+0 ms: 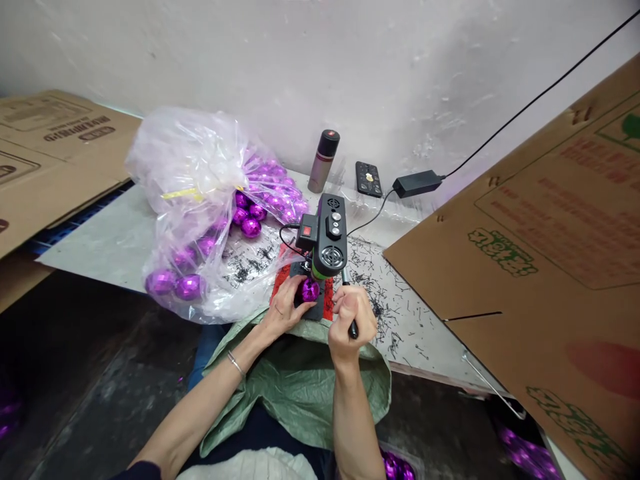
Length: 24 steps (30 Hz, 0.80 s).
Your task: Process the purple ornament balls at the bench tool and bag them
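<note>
A bottle with a black cap (324, 163) stands upright near the pale, stained wall (280, 67). Just right of the bottle lies a dark phone (369, 179) with a small light-coloured figure on its back. Well to the bottle's left is printed brown cardboard (60, 150), above something blue (90, 215). Well to its right, a large carton (555, 267) with green and red print stands tilted.

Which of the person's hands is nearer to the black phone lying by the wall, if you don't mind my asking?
The right hand; it grips the lever, nearer the phone. The left hand is farther off, at the purple ball.
</note>
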{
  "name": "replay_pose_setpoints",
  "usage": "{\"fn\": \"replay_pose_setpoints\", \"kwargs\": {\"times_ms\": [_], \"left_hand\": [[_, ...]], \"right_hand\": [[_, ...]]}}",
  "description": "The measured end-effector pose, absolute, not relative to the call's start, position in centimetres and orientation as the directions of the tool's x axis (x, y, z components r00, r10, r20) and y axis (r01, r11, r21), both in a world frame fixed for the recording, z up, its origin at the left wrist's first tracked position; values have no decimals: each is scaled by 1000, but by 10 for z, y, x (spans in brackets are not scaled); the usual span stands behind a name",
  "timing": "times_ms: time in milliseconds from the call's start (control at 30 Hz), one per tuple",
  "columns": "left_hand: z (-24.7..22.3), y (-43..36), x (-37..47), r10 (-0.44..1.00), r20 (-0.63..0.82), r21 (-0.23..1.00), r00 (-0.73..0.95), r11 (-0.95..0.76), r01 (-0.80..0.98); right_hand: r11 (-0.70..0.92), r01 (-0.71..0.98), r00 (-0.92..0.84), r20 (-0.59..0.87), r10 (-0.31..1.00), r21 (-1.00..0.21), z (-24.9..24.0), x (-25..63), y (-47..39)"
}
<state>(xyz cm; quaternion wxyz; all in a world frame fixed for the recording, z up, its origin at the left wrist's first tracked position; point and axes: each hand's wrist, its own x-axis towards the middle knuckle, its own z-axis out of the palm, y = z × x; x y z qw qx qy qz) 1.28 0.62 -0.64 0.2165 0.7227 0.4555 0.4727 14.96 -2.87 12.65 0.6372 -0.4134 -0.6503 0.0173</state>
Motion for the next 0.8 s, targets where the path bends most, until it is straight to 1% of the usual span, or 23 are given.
{"fn": "replay_pose_setpoints", "kwargs": {"times_ms": [233,367,467,600,800], "left_hand": [[-11,15,11,861,492,751,126,-493,440],[-14,15,11,850,512,755,123,-514,408],[-16,14,12,843,528,751,102,-520,407],[-17,13,13,855,509,760,96,-499,416],[-17,12,11,865,489,765,116,-489,419]], "right_hand": [[662,527,145,824,548,-534,123,151,-29],[659,543,144,831,537,-520,111,151,-29],[675,560,146,859,491,-481,96,150,-26],[690,573,163,887,433,-442,81,149,-22],[677,570,213,880,424,-465,72,145,-21]]}}
